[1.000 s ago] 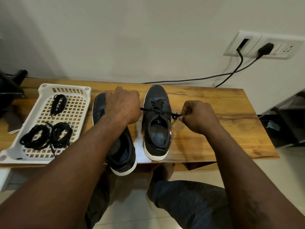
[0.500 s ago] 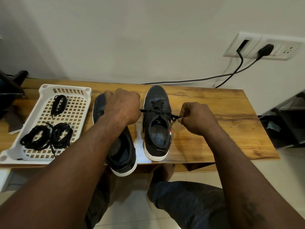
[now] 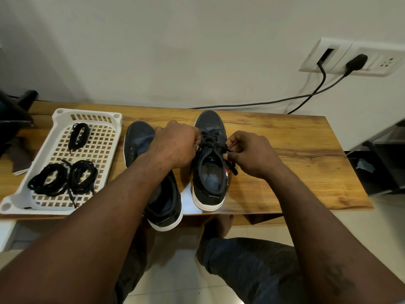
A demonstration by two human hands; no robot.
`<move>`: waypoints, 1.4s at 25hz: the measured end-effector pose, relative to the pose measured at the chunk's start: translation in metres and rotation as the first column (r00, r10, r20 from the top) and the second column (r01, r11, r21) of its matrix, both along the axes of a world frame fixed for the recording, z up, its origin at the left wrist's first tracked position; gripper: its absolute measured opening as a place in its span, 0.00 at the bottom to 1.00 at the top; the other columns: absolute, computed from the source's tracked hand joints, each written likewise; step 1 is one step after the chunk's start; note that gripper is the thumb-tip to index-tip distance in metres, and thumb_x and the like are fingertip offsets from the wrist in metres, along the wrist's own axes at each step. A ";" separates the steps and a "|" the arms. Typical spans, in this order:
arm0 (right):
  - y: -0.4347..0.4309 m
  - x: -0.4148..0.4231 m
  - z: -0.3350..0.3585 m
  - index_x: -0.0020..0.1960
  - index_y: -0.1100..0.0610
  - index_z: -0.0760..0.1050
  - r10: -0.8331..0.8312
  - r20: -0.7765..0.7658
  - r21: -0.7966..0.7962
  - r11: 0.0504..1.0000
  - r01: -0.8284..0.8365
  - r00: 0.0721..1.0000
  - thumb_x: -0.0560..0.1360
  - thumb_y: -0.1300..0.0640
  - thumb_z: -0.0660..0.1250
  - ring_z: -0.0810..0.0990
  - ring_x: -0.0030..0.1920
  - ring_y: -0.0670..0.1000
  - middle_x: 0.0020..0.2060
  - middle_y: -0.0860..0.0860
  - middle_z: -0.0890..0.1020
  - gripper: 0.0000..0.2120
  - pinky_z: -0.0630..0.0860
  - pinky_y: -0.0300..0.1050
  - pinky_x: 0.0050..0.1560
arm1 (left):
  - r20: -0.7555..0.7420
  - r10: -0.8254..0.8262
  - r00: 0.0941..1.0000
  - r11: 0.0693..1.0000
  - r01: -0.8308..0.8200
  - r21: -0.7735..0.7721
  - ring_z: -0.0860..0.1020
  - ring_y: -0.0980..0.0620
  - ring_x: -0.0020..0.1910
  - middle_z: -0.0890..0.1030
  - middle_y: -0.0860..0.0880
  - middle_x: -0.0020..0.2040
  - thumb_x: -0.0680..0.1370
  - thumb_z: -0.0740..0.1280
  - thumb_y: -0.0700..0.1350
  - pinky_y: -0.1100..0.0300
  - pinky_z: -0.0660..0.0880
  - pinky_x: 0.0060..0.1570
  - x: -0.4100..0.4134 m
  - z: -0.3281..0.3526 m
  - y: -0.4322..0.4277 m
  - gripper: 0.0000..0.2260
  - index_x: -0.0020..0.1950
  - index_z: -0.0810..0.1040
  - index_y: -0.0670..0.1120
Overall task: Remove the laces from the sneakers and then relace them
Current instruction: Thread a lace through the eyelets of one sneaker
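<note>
Left hand [image 3: 175, 145] and right hand [image 3: 252, 155] each pinched the lace [image 3: 213, 144] of the laced sneaker [image 3: 208, 183] by the surface's [image 3: 295, 172] front edge; threading seemed finished, so a firm knot looked due.

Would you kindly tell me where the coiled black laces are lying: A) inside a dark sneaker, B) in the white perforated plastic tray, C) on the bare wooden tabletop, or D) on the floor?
B: the coiled black laces rest as three bundles inside the white perforated plastic tray.
</note>
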State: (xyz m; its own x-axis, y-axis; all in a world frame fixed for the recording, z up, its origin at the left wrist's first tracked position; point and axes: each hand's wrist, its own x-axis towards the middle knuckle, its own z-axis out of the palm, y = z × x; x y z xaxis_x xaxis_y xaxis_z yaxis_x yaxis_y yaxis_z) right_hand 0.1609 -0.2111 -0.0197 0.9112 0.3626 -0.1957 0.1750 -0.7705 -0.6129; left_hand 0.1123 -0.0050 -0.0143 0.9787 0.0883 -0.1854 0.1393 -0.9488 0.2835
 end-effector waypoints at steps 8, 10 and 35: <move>-0.002 0.004 0.002 0.45 0.43 0.80 -0.004 0.040 -0.116 0.993 0.008 0.999 0.75 0.57 0.77 0.83 0.46 0.47 0.40 0.43 0.85 0.10 0.82 0.49 0.50 | 0.006 -0.013 1.000 0.984 0.012 0.175 0.72 0.45 0.60 0.76 0.53 0.47 0.81 0.65 0.48 0.39 0.68 0.63 -0.003 0.001 -0.006 0.04 0.49 0.71 0.56; -0.001 0.003 0.002 0.51 0.44 0.82 0.006 -0.004 -0.102 0.995 -0.007 1.000 0.75 0.58 0.76 0.83 0.47 0.47 0.41 0.44 0.85 0.10 0.82 0.48 0.50 | 0.003 0.011 1.000 0.987 -0.011 0.158 0.76 0.45 0.56 0.78 0.53 0.46 0.81 0.66 0.47 0.39 0.70 0.64 -0.002 0.004 -0.005 0.03 0.49 0.75 0.55; 0.025 -0.037 0.030 0.46 0.53 0.80 -0.113 -0.095 0.114 0.986 0.124 0.989 0.77 0.55 0.75 0.87 0.42 0.54 0.41 0.54 0.86 0.05 0.86 0.58 0.47 | -0.043 0.218 0.975 0.865 -0.213 -0.453 0.85 0.44 0.44 0.86 0.44 0.42 0.80 0.68 0.38 0.44 0.84 0.47 -0.029 0.019 -0.033 0.05 0.47 0.84 0.42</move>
